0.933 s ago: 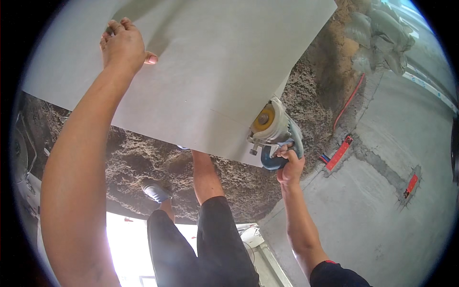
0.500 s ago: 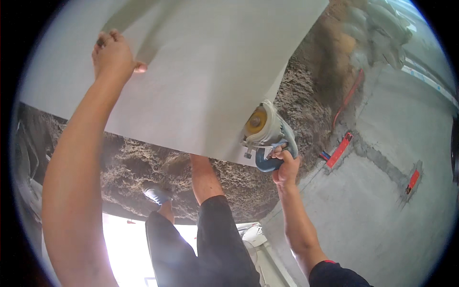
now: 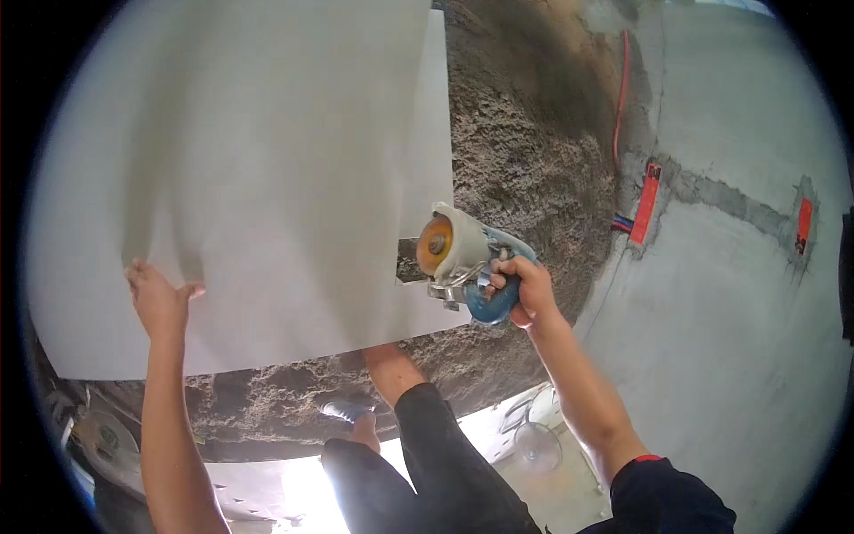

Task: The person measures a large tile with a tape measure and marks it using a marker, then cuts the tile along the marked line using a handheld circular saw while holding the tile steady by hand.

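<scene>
A large pale tile fills the left and middle of the view. On its left part rests my left hand, thumb spread and fingers stretched out over the surface. In my right hand is a circular saw, gripped by its blue handle. The saw has a whitish guard and a round yellow-orange disc facing left. It hangs at the tile's right edge, beside a small cut opening through which dark ground shows. Whether the disc touches the tile I cannot tell.
Rough brown mortar lies around and under the tile. At right, a grey plastered wall carries red box covers and a red conduit. Below the tile are my leg and shoe; a round fan stands behind.
The view has shifted. My left hand now appears lower in the picture, nearer the tile's near edge. The saw sits slightly further left, and the cut opening beside it has come into sight.
</scene>
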`<state>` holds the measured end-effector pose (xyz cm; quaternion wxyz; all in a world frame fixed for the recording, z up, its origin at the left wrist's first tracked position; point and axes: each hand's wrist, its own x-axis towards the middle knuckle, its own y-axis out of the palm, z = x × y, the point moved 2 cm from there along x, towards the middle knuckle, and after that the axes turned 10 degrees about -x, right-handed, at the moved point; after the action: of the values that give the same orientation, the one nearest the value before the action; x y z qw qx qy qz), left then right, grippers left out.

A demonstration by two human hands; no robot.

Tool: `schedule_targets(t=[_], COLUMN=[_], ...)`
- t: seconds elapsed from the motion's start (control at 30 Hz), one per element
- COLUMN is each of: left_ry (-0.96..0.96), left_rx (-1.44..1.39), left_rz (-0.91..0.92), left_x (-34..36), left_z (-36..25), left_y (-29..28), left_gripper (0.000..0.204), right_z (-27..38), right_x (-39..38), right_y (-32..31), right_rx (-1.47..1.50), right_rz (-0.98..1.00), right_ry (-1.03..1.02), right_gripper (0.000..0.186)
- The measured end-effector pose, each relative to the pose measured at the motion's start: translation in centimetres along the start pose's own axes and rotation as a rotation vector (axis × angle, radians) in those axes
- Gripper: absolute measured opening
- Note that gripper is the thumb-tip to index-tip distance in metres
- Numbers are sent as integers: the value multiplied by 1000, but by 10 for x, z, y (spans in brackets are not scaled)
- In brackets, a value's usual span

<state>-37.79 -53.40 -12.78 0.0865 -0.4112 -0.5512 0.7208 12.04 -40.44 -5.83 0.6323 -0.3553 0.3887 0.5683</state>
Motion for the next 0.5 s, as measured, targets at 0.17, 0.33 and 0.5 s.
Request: schedule_targets(t=[0.17,0.33,0.5], left_ry=[74,60,54], left_rx=[-9,10,9], left_rz=[-23,7,-34], left_x=[1,5,7], left_z=[12,17,17], left_y=[12,14,20], left_gripper=[104,103,103], right_z=[15,31,35], right_x=[21,58,87], right_y=[3,12,23], right_rx=[-145,-258,-305], right_rz=[0,74,98], right_ry=[79,336,415], right_gripper=[4,6,6])
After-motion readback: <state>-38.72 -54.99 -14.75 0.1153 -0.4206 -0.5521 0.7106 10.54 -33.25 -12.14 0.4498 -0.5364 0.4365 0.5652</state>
